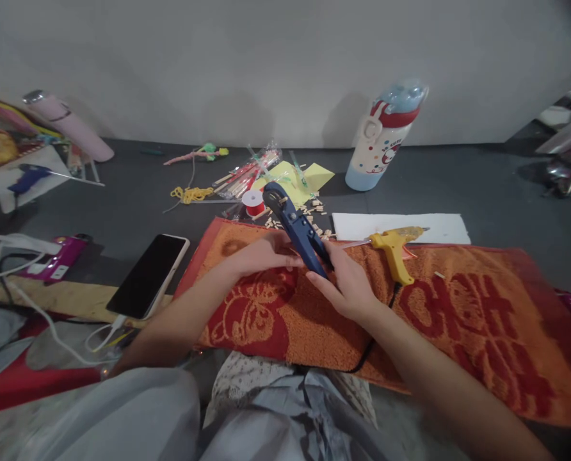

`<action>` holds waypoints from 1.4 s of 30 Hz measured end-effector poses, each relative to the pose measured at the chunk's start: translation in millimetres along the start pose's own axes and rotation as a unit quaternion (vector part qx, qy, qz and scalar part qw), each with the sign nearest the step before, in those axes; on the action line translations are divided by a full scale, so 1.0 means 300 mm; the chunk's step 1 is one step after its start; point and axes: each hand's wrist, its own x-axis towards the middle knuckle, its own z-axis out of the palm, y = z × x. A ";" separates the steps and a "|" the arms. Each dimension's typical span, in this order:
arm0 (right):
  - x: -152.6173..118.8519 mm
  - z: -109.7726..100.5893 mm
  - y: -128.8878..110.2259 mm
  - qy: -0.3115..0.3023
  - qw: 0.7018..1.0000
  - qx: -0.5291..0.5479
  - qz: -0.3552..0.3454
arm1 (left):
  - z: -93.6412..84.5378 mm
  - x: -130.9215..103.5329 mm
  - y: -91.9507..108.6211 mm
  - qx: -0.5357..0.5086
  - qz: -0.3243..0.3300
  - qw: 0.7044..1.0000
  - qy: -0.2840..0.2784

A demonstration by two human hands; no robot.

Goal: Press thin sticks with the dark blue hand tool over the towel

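My right hand [353, 287] is closed around the handles of a blue plier-like hand tool [295, 224], whose rounded head points up and away to the left. Close against the tool's left side is my left hand [261, 255], its fingers bent and partly hidden behind the tool; what they pinch, if anything, does not show. Both hands are above an orange and red towel [333, 333]. Small cut wooden pieces [317, 206] lie just beyond the tool, near a spool of red ribbon [253, 202].
A yellow glue gun [394, 246] rests on the towel and a white board [439, 227]. Behind stand a bottle [379, 144] and yellow paper [285, 176] with wrapped sticks [242, 176]. To the left are a charging phone [148, 275], a purple power strip [57, 256] and a pink flask [72, 125].
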 end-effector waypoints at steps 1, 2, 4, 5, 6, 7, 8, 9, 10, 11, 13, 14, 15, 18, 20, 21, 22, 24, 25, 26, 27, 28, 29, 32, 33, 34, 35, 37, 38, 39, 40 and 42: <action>-0.001 0.003 -0.004 0.000 1.000 0.014 0.006 | 0.012 -0.001 0.001 0.001 0.012 1.000 -0.005; -0.001 0.006 -0.006 0.002 0.999 0.030 0.016 | 0.023 -0.001 0.003 -0.001 0.025 1.000 -0.013; -0.002 0.009 -0.008 0.010 0.997 0.062 0.040 | 0.043 0.001 0.007 -0.012 0.048 0.998 -0.031; -0.001 0.011 -0.008 0.014 0.996 0.077 0.051 | 0.054 0.003 0.009 -0.020 0.059 0.997 -0.035; 0.000 0.012 -0.008 0.018 0.994 0.093 0.058 | 0.064 0.005 0.009 -0.026 0.070 0.997 -0.031; 0.001 0.013 -0.008 0.018 0.992 0.111 0.062 | 0.075 0.008 0.007 -0.031 0.080 0.996 -0.019; 0.003 0.014 -0.008 0.016 0.989 0.129 0.064 | 0.085 0.010 0.004 -0.034 0.089 0.995 -0.002; 0.005 0.016 -0.009 0.013 0.987 0.147 0.066 | 0.096 0.013 -0.001 -0.036 0.095 0.995 0.016; 0.006 0.018 -0.010 0.009 0.984 0.163 0.068 | 0.106 0.015 -0.007 -0.040 0.099 0.994 0.031; 0.008 0.020 -0.011 0.005 0.982 0.176 0.072 | 0.115 0.017 -0.014 -0.045 0.100 0.993 0.046; 0.009 0.025 -0.013 -0.001 0.978 0.193 0.080 | 0.130 0.020 -0.026 -0.055 0.098 0.991 0.070; 0.009 0.028 -0.013 -0.004 0.977 0.199 0.083 | 0.136 0.021 -0.030 -0.056 0.096 0.990 0.083; 0.009 0.030 -0.013 -0.008 0.975 0.204 0.085 | 0.141 0.021 -0.033 -0.056 0.095 0.989 0.095; 0.008 0.035 -0.012 -0.020 0.972 0.215 0.090 | 0.151 0.020 -0.037 -0.055 0.098 0.986 0.122; 0.008 0.036 -0.011 -0.026 0.972 0.216 0.092 | 0.155 0.018 -0.038 -0.067 0.097 0.984 0.131; 0.009 0.037 -0.011 -0.027 0.972 0.216 0.092 | 0.156 0.018 -0.038 -0.076 0.093 0.984 0.131; 0.009 0.037 -0.011 -0.027 0.972 0.216 0.092 | 0.156 0.017 -0.039 -0.084 0.088 0.984 0.131; 0.011 0.037 -0.014 -0.026 0.972 0.216 0.089 | 0.157 0.017 -0.040 -0.094 0.079 0.984 0.127; 0.011 0.037 -0.015 -0.026 0.972 0.216 0.087 | 0.157 0.018 -0.041 -0.095 0.077 0.984 0.126; 0.011 0.036 -0.016 -0.029 0.972 0.216 0.086 | 0.158 0.018 -0.043 -0.096 0.078 0.984 0.128; 0.012 0.035 -0.017 -0.033 0.972 0.215 0.085 | 0.158 0.019 -0.044 -0.097 0.080 0.984 0.129; 0.012 0.034 -0.018 -0.038 0.972 0.214 0.086 | 0.158 0.020 -0.046 -0.098 0.082 0.983 0.131; 0.012 0.033 -0.018 -0.043 0.973 0.211 0.087 | 0.159 0.021 -0.047 -0.099 0.083 0.983 0.133; 0.011 0.031 -0.016 -0.050 0.975 0.198 0.091 | 0.163 0.023 -0.049 -0.101 0.082 0.982 0.140; 0.010 0.030 -0.015 -0.050 0.976 0.192 0.090 | 0.164 0.023 -0.049 -0.102 0.080 0.981 0.142; 0.010 0.030 -0.015 -0.049 0.977 0.185 0.089 | 0.166 0.023 -0.048 -0.101 0.080 0.981 0.145; 0.009 0.030 -0.014 -0.049 0.979 0.179 0.088 | 0.167 0.022 -0.047 -0.098 0.080 0.981 0.147; 0.006 0.030 -0.015 -0.050 0.981 0.168 0.084 | 0.169 0.021 -0.045 -0.090 0.085 0.980 0.153; 0.005 0.030 -0.016 -0.052 0.982 0.165 0.082 | 0.169 0.020 -0.045 -0.084 0.087 0.980 0.155; 0.004 0.030 -0.017 -0.054 0.982 0.162 0.081 | 0.170 0.019 -0.045 -0.080 0.090 0.981 0.155; 0.003 0.029 -0.018 -0.056 0.982 0.161 0.081 | 0.170 0.018 -0.046 -0.077 0.091 0.981 0.155; 0.001 0.027 -0.021 -0.058 0.982 0.159 0.082 | 0.171 0.015 -0.047 -0.076 0.095 0.981 0.154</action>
